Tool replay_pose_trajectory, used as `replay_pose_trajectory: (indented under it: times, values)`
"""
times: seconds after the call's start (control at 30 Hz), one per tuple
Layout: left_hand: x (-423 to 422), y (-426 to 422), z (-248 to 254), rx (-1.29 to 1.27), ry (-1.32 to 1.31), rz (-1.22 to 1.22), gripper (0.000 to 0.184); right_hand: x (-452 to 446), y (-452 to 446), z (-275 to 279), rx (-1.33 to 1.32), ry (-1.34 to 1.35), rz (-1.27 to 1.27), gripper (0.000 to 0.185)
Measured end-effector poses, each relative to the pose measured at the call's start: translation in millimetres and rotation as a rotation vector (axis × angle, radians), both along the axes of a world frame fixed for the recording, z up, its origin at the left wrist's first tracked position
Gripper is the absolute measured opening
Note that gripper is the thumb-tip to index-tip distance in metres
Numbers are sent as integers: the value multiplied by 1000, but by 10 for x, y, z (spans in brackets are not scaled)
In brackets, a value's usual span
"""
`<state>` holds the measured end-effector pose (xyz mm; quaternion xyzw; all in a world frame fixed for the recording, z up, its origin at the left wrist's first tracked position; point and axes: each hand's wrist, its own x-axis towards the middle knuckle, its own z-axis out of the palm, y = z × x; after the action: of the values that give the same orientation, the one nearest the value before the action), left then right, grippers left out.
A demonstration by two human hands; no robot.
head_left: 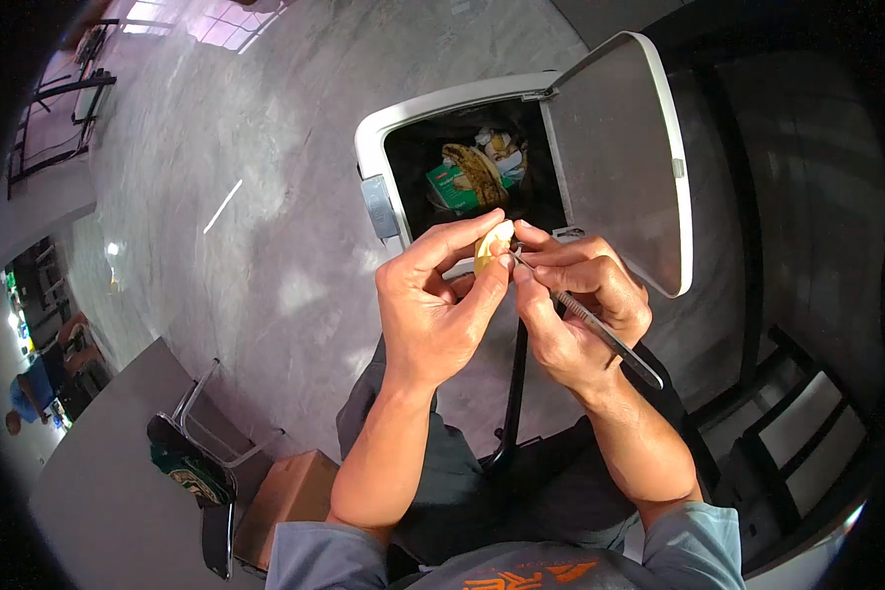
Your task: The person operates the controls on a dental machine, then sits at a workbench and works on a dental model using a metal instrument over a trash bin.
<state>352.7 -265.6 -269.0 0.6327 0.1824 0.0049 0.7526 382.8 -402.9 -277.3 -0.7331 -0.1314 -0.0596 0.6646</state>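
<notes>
My left hand (441, 310) pinches a small pale yellow piece of food (494, 244), perhaps a peeled vegetable or fruit, between thumb and fingers. My right hand (582, 300) is closed around a slim metal tool with a ridged handle (610, 339). The handle's rounded end sticks out toward my right wrist. The tool's working end meets the yellow piece between my fingertips; its shape is mostly hidden, so I cannot tell whether it is a peeler or a knife. Both hands are together above the near edge of an open waste bin (372, 138).
Inside the bin lie a browned banana peel (477, 175), a green box (452, 189) and crumpled scraps. Its lid (619, 157) stands open to the right. A chair (206, 472) and a cardboard box (283, 501) are at lower left. Another person (34, 388) is far left.
</notes>
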Motion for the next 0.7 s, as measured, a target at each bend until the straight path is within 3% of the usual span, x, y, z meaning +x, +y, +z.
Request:
replay_pose_trajectory:
  times: [0.7]
  values:
    - [6, 3, 9, -2, 5, 3, 35, -4, -4, -8, -10, -10, 12, 18]
